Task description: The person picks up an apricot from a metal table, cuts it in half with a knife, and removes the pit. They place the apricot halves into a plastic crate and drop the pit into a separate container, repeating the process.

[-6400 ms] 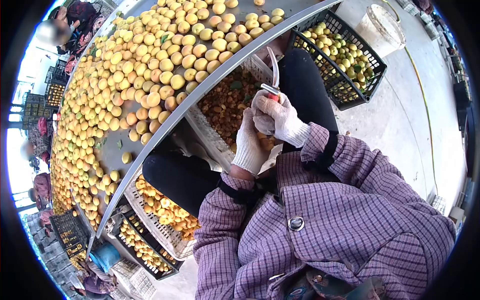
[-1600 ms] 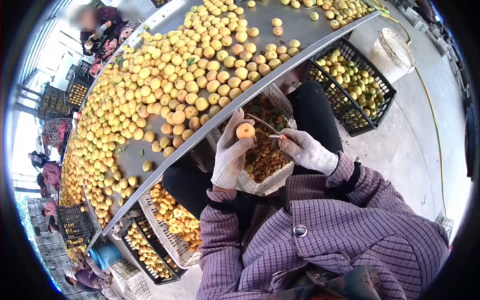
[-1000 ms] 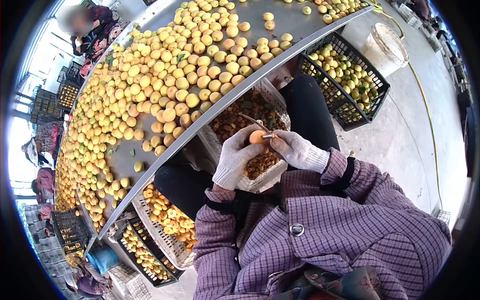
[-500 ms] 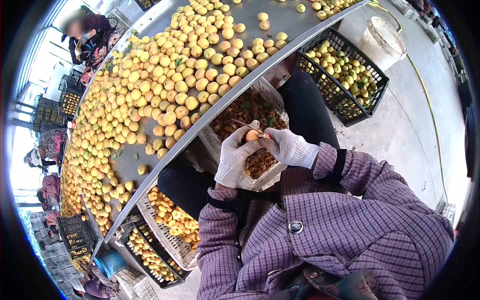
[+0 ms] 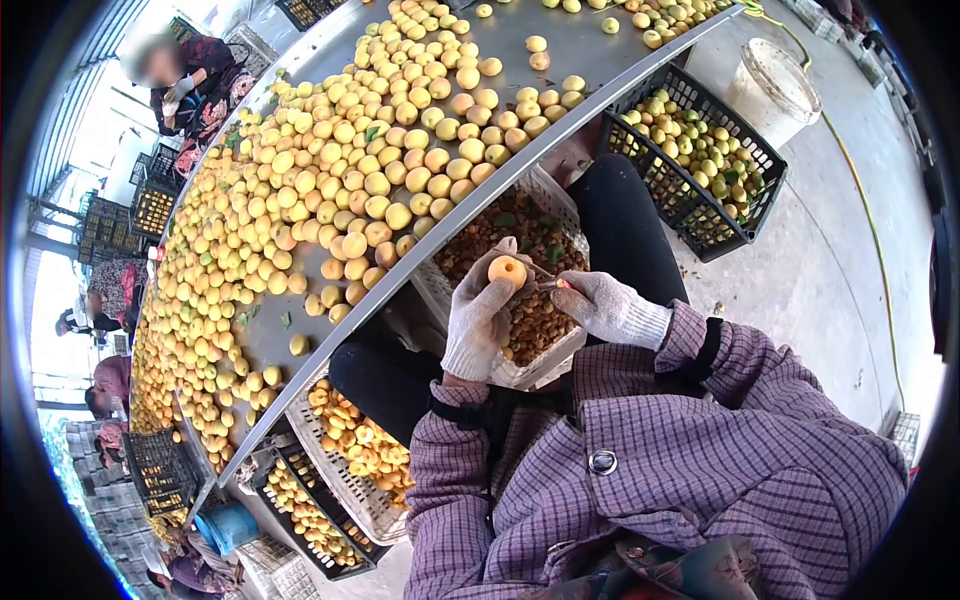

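My left hand [image 5: 476, 322], in a white knit glove, is closed around an apricot [image 5: 508, 266]. A dark round hole shows in the fruit's upturned side. My right hand [image 5: 622, 312], also gloved, pinches a thin tool [image 5: 546, 284] with a bit of red at its grip. The tool's narrow end points toward the apricot and lies beside it; its exact shape is too small to tell. Below both hands, between my knees, stands a white crate [image 5: 530, 376] holding brown apricot stones [image 5: 540, 328] and some green leaves.
A metal table [image 5: 270, 325] heaped with whole apricots [image 5: 330, 190] curves along my left and front. Black crates of fruit [image 5: 690, 208] stand right and lower left. A white crate [image 5: 375, 515] holds opened apricots [image 5: 355, 440]. A white bucket [image 5: 770, 85] and several people are farther off.
My right hand has drawn away to the right with the tool, apart from the apricot. The apricot has turned in my left hand, and its hole now shows.
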Available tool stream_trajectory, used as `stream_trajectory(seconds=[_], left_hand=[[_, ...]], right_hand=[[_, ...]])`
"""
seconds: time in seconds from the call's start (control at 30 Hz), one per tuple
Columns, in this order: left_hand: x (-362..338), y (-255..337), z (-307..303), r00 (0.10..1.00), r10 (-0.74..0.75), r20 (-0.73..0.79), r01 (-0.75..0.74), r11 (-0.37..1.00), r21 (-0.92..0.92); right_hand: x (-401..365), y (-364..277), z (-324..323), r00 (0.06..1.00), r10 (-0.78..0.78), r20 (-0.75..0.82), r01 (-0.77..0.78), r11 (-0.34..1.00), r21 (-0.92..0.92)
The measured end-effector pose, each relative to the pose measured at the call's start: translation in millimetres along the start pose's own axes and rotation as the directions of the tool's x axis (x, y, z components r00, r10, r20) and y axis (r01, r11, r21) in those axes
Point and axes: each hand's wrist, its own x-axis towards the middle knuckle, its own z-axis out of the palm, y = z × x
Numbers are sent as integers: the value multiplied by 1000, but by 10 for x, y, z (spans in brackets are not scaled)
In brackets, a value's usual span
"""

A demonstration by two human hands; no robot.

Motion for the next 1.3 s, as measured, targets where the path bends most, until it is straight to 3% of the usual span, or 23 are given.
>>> stream_trajectory(seconds=[0.23, 0.37, 0.53, 0.67, 0.73, 0.8, 0.87, 0.93, 1.0, 1.07, 1.1, 1.23, 1.3], left_hand=[[5, 10, 24, 1000, -23, 12, 23, 1000, -16], [17, -36, -26, 994, -67, 91, 76, 992, -101], [-31, -61, 88, 986, -152, 73, 153, 988, -11], [-8, -38, 84, 993, -95, 74, 92, 995, 44], [9, -89, 48, 994, -101, 46, 102, 994, -25], [75, -208, -82, 997, -75, 26, 80, 958, -277], [91, -249, -39, 997, -71, 25, 75, 945, -317], [43, -204, 104, 992, -107, 68, 124, 927, -353], [-15, -107, 142, 993, -111, 28, 114, 960, -255], [-32, -26, 107, 993, -116, -7, 116, 991, 67], [-43, -5, 106, 994, -113, -8, 114, 991, 66], [-16, -18, 78, 992, -123, 6, 123, 992, 36], [66, -179, -33, 995, -91, 48, 101, 942, -319]], right_hand=[[-10, -35, -53, 991, 73, 108, -69, 997, -40], [21, 76, 18, 994, 10, 110, -6, 999, -32], [176, 169, 82, 991, 52, 124, -44, 997, -70], [172, 71, 50, 988, 116, 104, -99, 983, -153], [134, -17, 76, 985, 157, 70, -144, 975, -171], [123, 13, 142, 986, 131, 98, -124, 989, -77], [211, 170, 268, 997, 50, 62, -46, 997, -61], [215, -35, 236, 980, 200, 18, -197, 976, -95], [298, 65, 218, 980, 196, 32, -193, 977, -91], [319, 139, 167, 997, 59, 54, -49, 983, -177], [330, 87, 75, 981, 111, 160, -91, 988, -127], [189, -30, 84, 980, 163, 110, -146, 978, -150], [157, 55, 232, 989, 141, 37, -134, 979, -157]])
